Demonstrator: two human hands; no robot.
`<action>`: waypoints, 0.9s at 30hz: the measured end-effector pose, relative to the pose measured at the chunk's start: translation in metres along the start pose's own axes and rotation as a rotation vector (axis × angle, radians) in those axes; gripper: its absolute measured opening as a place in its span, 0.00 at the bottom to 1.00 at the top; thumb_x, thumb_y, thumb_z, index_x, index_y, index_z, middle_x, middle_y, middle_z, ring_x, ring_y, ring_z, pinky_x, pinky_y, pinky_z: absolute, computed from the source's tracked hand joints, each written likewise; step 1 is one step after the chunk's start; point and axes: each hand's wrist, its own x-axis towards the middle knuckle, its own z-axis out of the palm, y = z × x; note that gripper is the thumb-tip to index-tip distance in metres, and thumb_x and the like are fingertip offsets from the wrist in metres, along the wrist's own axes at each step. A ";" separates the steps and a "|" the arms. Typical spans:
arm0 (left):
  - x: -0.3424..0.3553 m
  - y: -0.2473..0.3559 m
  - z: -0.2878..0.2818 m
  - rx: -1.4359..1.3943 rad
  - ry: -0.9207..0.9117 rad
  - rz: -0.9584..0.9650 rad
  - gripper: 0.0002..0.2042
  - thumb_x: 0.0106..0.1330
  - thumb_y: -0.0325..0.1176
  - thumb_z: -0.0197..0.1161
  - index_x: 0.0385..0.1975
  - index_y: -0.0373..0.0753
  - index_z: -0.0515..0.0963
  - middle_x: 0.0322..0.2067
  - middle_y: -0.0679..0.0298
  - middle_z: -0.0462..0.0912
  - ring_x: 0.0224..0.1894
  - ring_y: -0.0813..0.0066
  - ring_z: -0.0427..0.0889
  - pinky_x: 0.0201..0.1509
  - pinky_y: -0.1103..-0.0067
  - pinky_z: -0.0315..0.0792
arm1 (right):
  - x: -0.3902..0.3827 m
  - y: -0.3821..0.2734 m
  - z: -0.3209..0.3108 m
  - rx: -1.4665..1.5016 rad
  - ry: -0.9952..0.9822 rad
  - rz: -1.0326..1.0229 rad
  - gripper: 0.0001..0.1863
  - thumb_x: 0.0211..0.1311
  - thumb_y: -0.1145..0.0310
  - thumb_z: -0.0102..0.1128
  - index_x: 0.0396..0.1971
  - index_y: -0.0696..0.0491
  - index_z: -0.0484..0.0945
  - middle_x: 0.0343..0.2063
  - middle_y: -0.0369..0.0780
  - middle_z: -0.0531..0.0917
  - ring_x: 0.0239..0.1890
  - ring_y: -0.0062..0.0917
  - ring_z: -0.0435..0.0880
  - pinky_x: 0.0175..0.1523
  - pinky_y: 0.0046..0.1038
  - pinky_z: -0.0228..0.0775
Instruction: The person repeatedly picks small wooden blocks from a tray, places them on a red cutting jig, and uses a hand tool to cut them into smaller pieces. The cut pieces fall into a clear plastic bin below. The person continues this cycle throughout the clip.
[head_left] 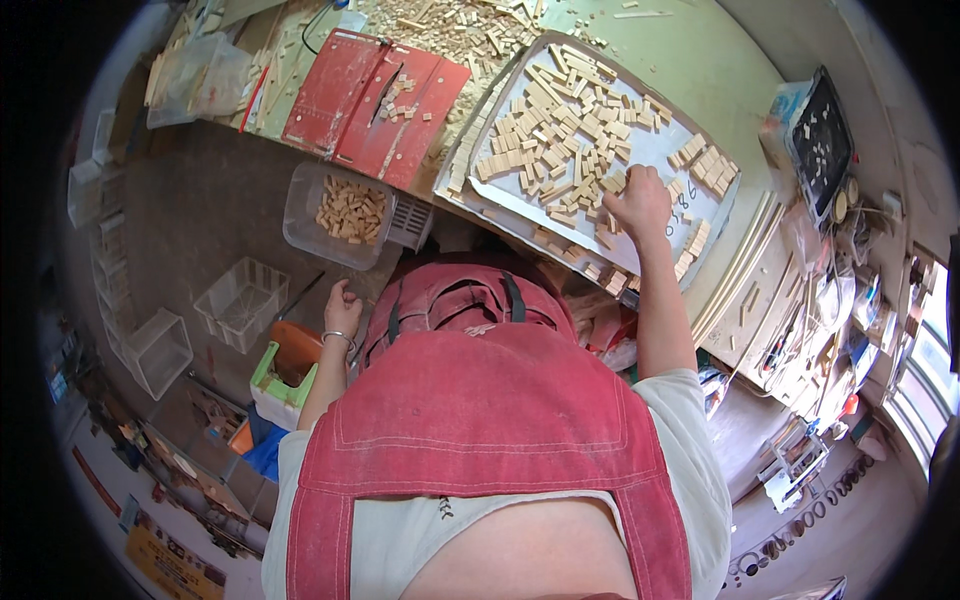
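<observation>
Many small pale wooden blocks lie in loose groups and short rows on a white paper-lined tray on the bench. My right hand reaches onto the tray's right half, its fingers bent down among the blocks; what is between them is hidden. My left hand hangs low beside my red apron, fingers curled, below a clear plastic bin that holds a heap of similar blocks. I cannot make out anything in that hand.
A red board with scattered blocks sits left of the tray on the green bench. Long sticks lie to the right. An empty-looking white crate and a green-and-orange container stand low at left.
</observation>
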 end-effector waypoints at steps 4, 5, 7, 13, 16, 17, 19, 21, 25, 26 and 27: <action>0.006 0.001 -0.001 0.032 0.005 0.032 0.28 0.63 0.30 0.68 0.66 0.39 0.74 0.41 0.58 0.87 0.37 0.69 0.87 0.49 0.71 0.82 | 0.003 -0.002 0.006 -0.038 0.035 -0.020 0.25 0.47 0.56 0.72 0.42 0.57 0.81 0.39 0.48 0.83 0.43 0.44 0.84 0.48 0.46 0.78; 0.008 0.002 -0.002 0.032 0.004 0.042 0.28 0.63 0.30 0.68 0.66 0.39 0.74 0.41 0.58 0.87 0.37 0.69 0.87 0.49 0.71 0.82 | 0.003 -0.001 0.007 -0.055 0.048 -0.028 0.25 0.47 0.55 0.72 0.42 0.57 0.82 0.39 0.47 0.83 0.43 0.44 0.84 0.48 0.45 0.78; 0.010 0.005 -0.005 0.026 0.009 0.057 0.28 0.62 0.31 0.68 0.66 0.39 0.74 0.41 0.58 0.87 0.38 0.68 0.87 0.49 0.71 0.82 | -0.002 0.001 0.007 0.032 0.138 -0.081 0.24 0.48 0.57 0.73 0.42 0.56 0.81 0.40 0.47 0.83 0.43 0.44 0.84 0.48 0.45 0.77; 0.020 -0.002 -0.019 -0.001 -0.022 0.076 0.28 0.63 0.30 0.67 0.66 0.39 0.74 0.42 0.59 0.87 0.37 0.68 0.88 0.49 0.70 0.82 | -0.041 -0.051 -0.017 0.557 0.403 -0.180 0.20 0.49 0.72 0.74 0.43 0.56 0.80 0.39 0.44 0.82 0.36 0.36 0.80 0.43 0.35 0.75; 0.031 -0.008 -0.029 -0.047 0.016 0.097 0.27 0.65 0.29 0.66 0.66 0.39 0.74 0.42 0.59 0.87 0.38 0.69 0.88 0.48 0.71 0.82 | -0.053 -0.101 -0.025 0.673 0.470 -0.232 0.22 0.48 0.78 0.73 0.46 0.56 0.79 0.38 0.43 0.81 0.34 0.31 0.77 0.41 0.31 0.74; 0.035 -0.008 -0.033 -0.076 0.030 0.115 0.27 0.65 0.28 0.65 0.66 0.39 0.74 0.41 0.59 0.87 0.38 0.69 0.88 0.48 0.71 0.82 | -0.057 -0.118 -0.026 0.690 0.463 -0.240 0.22 0.48 0.78 0.73 0.46 0.56 0.79 0.39 0.43 0.81 0.34 0.32 0.77 0.41 0.31 0.74; 0.040 0.012 -0.047 -0.129 0.067 0.155 0.26 0.67 0.27 0.64 0.66 0.39 0.73 0.41 0.59 0.87 0.38 0.70 0.88 0.48 0.72 0.81 | -0.063 -0.154 -0.026 0.705 0.434 -0.272 0.22 0.48 0.77 0.74 0.45 0.55 0.79 0.39 0.43 0.81 0.35 0.34 0.79 0.41 0.34 0.74; 0.040 0.046 -0.067 -0.133 0.140 0.259 0.23 0.71 0.26 0.62 0.66 0.38 0.73 0.40 0.61 0.87 0.38 0.74 0.87 0.46 0.74 0.81 | -0.062 -0.192 -0.014 0.679 0.416 -0.340 0.21 0.48 0.75 0.75 0.44 0.54 0.79 0.39 0.44 0.81 0.36 0.37 0.80 0.42 0.36 0.74; 0.046 0.102 -0.098 -0.270 0.163 0.436 0.23 0.70 0.24 0.63 0.65 0.38 0.74 0.41 0.61 0.86 0.39 0.74 0.86 0.47 0.75 0.81 | -0.053 -0.278 0.000 0.583 0.392 -0.425 0.19 0.48 0.70 0.74 0.41 0.55 0.79 0.38 0.45 0.81 0.41 0.43 0.82 0.46 0.42 0.74; 0.046 0.119 -0.105 -0.285 0.169 0.498 0.22 0.70 0.24 0.63 0.65 0.38 0.75 0.41 0.61 0.86 0.39 0.74 0.86 0.47 0.75 0.81 | -0.049 -0.296 0.002 0.537 0.395 -0.424 0.18 0.48 0.71 0.73 0.40 0.55 0.78 0.38 0.44 0.81 0.41 0.43 0.83 0.47 0.41 0.75; 0.047 0.134 -0.111 -0.300 0.176 0.560 0.22 0.70 0.23 0.63 0.65 0.38 0.75 0.42 0.60 0.85 0.39 0.73 0.86 0.47 0.75 0.81 | -0.043 -0.309 0.006 0.538 0.350 -0.432 0.19 0.47 0.69 0.73 0.40 0.54 0.78 0.37 0.45 0.80 0.42 0.44 0.82 0.47 0.42 0.74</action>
